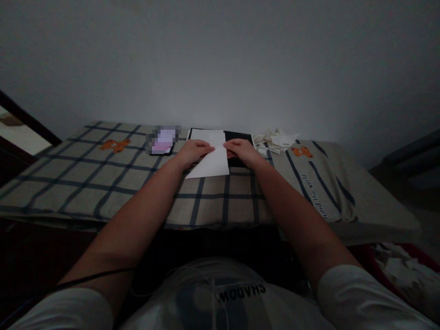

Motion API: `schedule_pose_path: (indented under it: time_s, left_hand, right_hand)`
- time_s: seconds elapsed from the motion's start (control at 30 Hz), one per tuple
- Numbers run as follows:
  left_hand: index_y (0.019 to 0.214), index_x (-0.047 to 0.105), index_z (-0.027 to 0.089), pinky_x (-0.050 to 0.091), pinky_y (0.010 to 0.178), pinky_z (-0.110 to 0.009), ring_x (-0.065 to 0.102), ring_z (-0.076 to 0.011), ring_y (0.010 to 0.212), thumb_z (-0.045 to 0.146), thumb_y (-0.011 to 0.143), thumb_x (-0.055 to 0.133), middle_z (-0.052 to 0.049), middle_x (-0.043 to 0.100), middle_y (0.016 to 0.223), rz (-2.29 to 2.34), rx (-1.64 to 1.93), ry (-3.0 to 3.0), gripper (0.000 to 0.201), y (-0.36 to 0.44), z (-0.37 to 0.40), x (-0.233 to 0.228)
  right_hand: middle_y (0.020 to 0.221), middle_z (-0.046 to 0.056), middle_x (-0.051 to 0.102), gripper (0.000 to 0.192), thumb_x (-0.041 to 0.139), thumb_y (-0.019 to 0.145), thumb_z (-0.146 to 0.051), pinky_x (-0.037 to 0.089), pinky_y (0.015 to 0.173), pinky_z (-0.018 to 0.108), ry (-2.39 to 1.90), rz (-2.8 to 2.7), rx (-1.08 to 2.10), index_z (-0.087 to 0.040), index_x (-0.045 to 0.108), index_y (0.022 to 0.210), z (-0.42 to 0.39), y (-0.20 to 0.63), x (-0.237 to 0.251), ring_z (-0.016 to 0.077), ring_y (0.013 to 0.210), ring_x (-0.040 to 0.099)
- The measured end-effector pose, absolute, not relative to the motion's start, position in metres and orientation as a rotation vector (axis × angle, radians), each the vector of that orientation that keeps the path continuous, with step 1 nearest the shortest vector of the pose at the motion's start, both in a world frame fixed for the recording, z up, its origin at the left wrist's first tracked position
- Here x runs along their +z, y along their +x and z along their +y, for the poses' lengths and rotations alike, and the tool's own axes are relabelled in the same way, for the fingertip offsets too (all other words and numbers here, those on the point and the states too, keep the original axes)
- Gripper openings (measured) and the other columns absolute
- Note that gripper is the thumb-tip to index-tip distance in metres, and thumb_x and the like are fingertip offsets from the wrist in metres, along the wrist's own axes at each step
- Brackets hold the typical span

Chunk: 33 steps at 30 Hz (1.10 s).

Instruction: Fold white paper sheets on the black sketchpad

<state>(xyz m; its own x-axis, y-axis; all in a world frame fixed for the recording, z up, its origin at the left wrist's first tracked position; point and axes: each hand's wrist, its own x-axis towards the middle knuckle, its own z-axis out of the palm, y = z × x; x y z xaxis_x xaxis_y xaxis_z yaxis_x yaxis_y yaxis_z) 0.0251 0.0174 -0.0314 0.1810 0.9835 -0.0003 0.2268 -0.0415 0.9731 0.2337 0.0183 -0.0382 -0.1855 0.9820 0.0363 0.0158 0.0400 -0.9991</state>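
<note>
Sheet: a white paper sheet (210, 158), smooth, rectangular, lying flat on a checked cloth (103, 178) over a black board (240, 136).
Left hand (193, 152): fingers flattened on the sheet's left edge, gripping nothing.
Right hand (242, 150): fingers curled, pressing its right edge.
Nearby: crumpled white paper scraps (277, 140); a phone (162, 141).

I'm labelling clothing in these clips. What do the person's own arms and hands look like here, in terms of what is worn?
Both forearms are bare, with short white sleeves ending above the elbows. The left hand and right hand wear no gloves; no rings or watch can be made out in the dim light. A thin black cable crosses the left upper arm.
</note>
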Motion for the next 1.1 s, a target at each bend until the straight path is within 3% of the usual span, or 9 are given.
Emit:
schedule_pose_path:
  time_s: [0.33,0.83,1.1]
  left_hand:
    - [0.077,0.073,0.017,0.030,0.050,-0.024,0.047,-0.0100,0.053,0.032,0.071,0.084,-0.001,0.062,0.064,1.248,0.954,1.521,0.020,0.0235,0.0214,-0.0362]
    - [0.074,0.071,0.015,0.030,0.052,-0.023,0.045,-0.0083,0.055,0.027,0.072,0.083,0.000,0.061,0.064,1.277,0.907,1.593,0.018,0.0237,0.0173,-0.0318]
    - [0.074,0.072,0.015,0.027,0.051,-0.024,0.043,-0.0081,0.053,0.032,0.073,0.082,0.001,0.059,0.062,1.244,0.875,1.618,0.020,0.0216,0.0179,-0.0333]
  right_hand:
    - [0.065,0.000,0.066,0.014,0.064,0.089,-0.014,0.051,0.062,0.023,-1.115,-1.333,1.325,-0.015,0.067,0.074,0.0158,0.2335,-0.0350,0.0095,0.059,0.060]
    - [0.076,-0.001,0.069,0.010,0.067,0.081,-0.006,0.055,0.073,0.024,-1.068,-1.265,1.233,-0.016,0.067,0.081,0.0202,0.2317,-0.0382,0.0089,0.067,0.063]
    - [0.072,0.000,0.068,0.012,0.063,0.090,-0.014,0.055,0.065,0.021,-1.067,-1.242,1.276,-0.016,0.066,0.078,0.0163,0.2297,-0.0338,0.0088,0.064,0.063]
